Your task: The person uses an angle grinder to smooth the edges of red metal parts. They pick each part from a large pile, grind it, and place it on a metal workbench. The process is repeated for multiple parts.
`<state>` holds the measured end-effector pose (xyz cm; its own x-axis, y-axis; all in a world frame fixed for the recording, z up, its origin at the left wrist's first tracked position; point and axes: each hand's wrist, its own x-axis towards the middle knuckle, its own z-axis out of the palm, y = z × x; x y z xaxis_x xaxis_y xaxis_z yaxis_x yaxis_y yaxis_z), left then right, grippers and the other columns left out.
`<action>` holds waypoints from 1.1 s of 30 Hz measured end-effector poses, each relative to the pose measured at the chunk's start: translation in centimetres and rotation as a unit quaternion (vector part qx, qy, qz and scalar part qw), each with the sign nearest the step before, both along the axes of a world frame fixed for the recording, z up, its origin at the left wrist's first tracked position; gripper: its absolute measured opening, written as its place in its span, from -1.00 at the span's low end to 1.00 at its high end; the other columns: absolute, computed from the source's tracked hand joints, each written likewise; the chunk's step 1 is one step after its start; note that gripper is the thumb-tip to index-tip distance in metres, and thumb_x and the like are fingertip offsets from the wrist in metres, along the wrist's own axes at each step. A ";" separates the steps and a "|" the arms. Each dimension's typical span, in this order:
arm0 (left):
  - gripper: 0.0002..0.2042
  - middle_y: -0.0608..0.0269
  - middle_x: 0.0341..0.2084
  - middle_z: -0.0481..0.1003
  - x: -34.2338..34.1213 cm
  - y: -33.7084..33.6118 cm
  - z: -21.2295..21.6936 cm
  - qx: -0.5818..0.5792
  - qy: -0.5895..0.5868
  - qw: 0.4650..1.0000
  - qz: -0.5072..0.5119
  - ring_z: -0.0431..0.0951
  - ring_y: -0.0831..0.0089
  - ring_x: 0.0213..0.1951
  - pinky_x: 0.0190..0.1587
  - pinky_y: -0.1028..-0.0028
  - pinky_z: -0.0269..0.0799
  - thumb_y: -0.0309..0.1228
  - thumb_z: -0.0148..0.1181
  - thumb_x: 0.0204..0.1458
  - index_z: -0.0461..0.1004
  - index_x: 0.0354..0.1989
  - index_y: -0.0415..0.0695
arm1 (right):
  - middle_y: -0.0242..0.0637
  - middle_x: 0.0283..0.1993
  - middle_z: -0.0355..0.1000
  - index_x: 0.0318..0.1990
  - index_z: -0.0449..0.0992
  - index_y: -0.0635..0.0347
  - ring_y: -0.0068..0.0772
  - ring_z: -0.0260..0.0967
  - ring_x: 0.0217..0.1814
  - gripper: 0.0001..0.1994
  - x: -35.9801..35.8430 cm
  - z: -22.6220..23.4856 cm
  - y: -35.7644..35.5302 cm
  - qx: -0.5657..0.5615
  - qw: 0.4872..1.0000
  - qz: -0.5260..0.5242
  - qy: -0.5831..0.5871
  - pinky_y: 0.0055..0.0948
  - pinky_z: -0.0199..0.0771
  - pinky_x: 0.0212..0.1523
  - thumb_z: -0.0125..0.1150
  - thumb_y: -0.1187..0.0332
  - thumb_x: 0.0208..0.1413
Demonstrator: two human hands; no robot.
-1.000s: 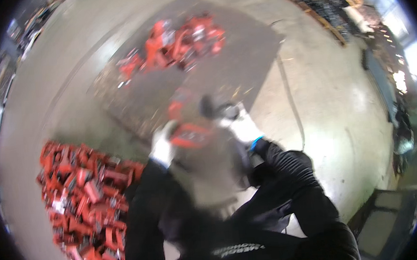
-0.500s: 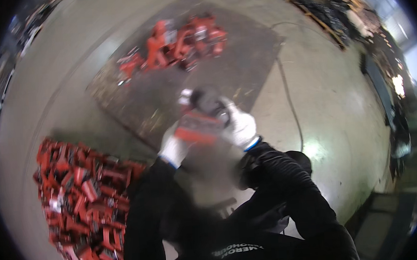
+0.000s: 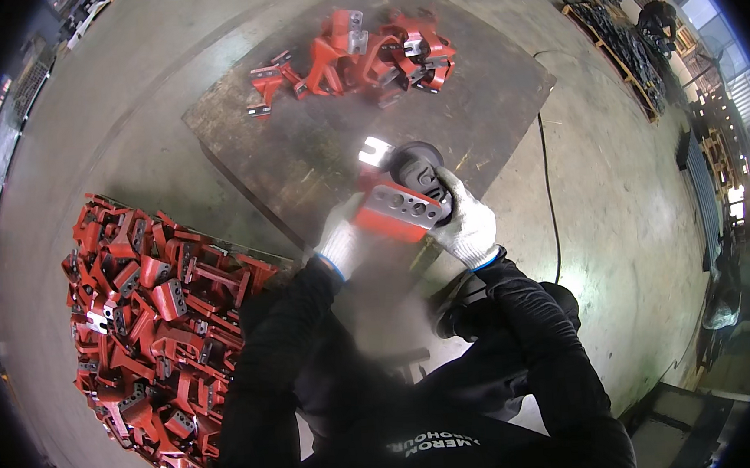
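In white gloves, both my hands are closed above the near edge of a dark worktable (image 3: 301, 165). My left hand (image 3: 339, 238) grips the left side of a red metal bracket (image 3: 390, 225) with a bare grey face with several round holes. A shiny slotted tab stands at the bracket's far end. Wrapped round a dark angle grinder (image 3: 419, 168) is my right hand (image 3: 472, 227). The grinder's disc end lies over the far side of the bracket; whether they touch I cannot tell. A haze below my hands blurs my lap.
Several red brackets (image 3: 354, 61) lie piled on the table's far half. To my left stands a large heap of similar brackets (image 3: 157, 345). A black cable (image 3: 551, 200) runs along the floor at right. Beyond are a loaded pallet (image 3: 610, 57) and a crouching person (image 3: 658, 25).
The whole view has shifted, so the table and my hands appear further right, and the picture is sharper. Both hands keep their hold on the bracket and the angle grinder.
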<state>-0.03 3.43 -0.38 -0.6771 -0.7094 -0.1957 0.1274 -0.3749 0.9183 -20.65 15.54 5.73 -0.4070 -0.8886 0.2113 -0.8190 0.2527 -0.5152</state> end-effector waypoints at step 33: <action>-0.75 0.25 -0.22 0.62 -0.2 0.2 3.9 0.225 -0.059 0.973 0.010 0.63 0.45 -0.23 -0.21 0.42 0.54 -0.41 0.08 0.36 0.57 0.10 -0.19 | -0.04 0.04 0.62 0.44 0.31 -0.03 0.04 0.66 -0.06 -0.18 0.1 -1.2 -0.8 -0.056 0.996 0.069 0.012 -0.20 0.68 -0.07 0.55 0.09 0.02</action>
